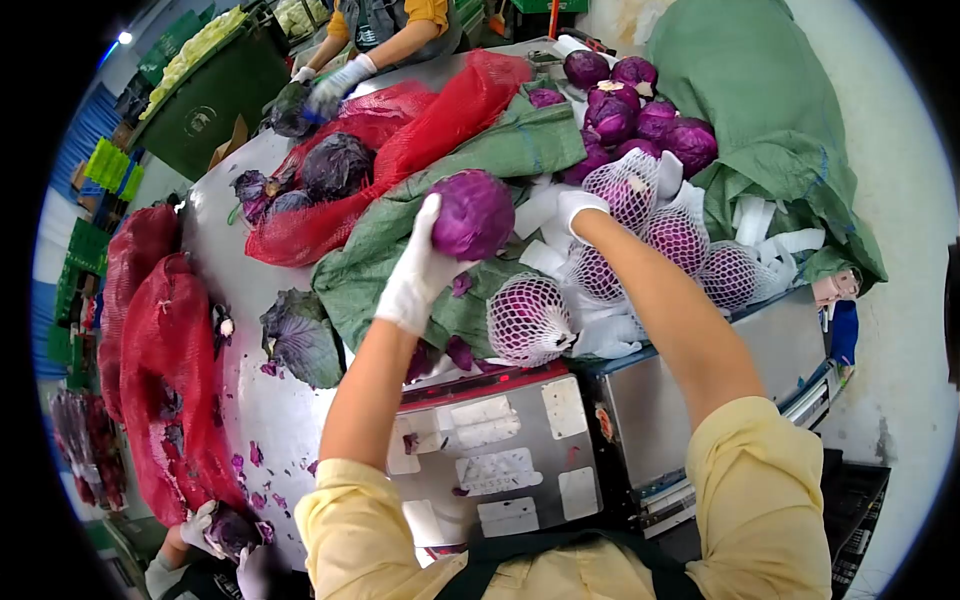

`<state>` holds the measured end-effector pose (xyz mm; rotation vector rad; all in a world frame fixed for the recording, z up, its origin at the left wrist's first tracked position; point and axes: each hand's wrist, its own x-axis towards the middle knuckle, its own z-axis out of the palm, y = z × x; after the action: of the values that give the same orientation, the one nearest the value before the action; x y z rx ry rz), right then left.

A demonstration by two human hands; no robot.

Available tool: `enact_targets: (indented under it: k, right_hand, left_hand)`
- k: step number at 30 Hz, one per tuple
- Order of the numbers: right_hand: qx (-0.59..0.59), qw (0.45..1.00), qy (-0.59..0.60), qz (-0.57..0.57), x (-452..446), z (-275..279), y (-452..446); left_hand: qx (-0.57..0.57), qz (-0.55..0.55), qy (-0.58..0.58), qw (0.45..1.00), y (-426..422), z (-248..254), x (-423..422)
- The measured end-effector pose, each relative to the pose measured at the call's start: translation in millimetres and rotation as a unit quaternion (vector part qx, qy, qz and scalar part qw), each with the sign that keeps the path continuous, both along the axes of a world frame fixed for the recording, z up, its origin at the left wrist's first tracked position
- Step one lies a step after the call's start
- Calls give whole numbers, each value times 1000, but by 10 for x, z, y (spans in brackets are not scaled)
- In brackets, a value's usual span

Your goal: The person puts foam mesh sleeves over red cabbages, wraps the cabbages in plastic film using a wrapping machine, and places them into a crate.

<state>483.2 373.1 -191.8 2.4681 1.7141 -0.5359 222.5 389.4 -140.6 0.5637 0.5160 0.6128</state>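
Note:
My left hand (pixel 412 275), in a white glove, holds up a bare purple cabbage (pixel 473 215) with the fingers curved around its left side and underside. Among white foam net sleeves (pixel 545 258) is my gloved right hand (pixel 582 212), its fingers curled downward. What they grip, if anything, is hidden. Several cabbages in white foam nets (pixel 530 318) lie below and right of that hand. Behind it, bare purple cabbages (pixel 615 110) are piled up.
Green woven sacks (pixel 745 80) and red mesh sacks (pixel 175 370) lie about the metal table (pixel 225 220). A dark-leaved cabbage (pixel 302 335) sits at left. Two co-workers' gloved hands (pixel 340 85) handle cabbages at the far side and lower left. A weighing-machine-like metal unit (pixel 500 455) stands before me.

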Motion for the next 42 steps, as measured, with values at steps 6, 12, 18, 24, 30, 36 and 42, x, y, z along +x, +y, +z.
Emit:
enact_targets:
  k: [6, 12, 18, 24, 30, 36, 42]
  right_hand:
    - [-212, 972, 15, -95, -205, -66, 113]
    - [-78, 991, 49, 95, -424, 169, -225]
    - [310, 846, 430, -60, -799, 1057, -990]
    - [348, 878, 317, 90, -1075, 2308, -1433]
    - [187, 856, 481, 17, -1750, 2267, -2710]
    - [170, 893, 409, 82, -2120, 2118, -3762]
    - [136, 930, 335, 69, -2536, 2000, -4498]
  left_hand:
    - [181, -87, 94, 975, -1159, 606, -1235]
    - [245, -229, 216, 917, -2176, 443, -1789]
    - [424, -193, 250, 849, -2648, 385, -1736]
    - [541, -71, 269, 793, -2934, 541, -1578]
    - [624, -45, 356, 694, -3246, 567, -1598]
    - [487, 214, 268, 803, -3514, 651, -1573]
    - [220, 117, 103, 963, -3962, 959, -1575]
